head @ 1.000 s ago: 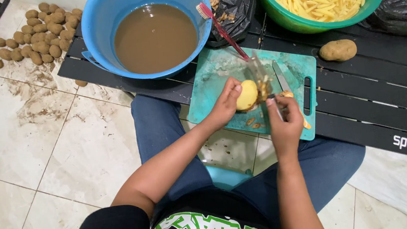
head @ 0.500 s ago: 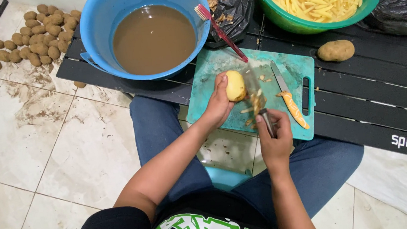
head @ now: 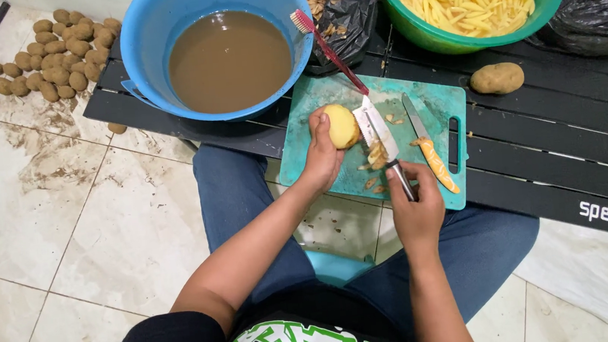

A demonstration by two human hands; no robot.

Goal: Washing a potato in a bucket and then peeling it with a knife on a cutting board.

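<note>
While unpeeled potatoes point(head: 52, 57) lie heaped on the floor at far left, a blue basin point(head: 152, 30) of muddy brown water sits on the dark worktop point(head: 551, 142), a red toothbrush point(head: 326, 48) propped on its rim. Over the teal cutting board point(head: 312, 97), the left hand point(head: 321, 155) closes around a half-peeled potato point(head: 342, 126), lifted so scraps fall onto the board. The right hand point(head: 413, 202) grips a peeler point(head: 378, 139), blade against the potato. Just right lies an orange-handled knife point(head: 430, 149). Farther right, a green bowl point(head: 408, 19) holds cut potato sticks, one whole potato point(head: 497, 78) nearby.
</note>
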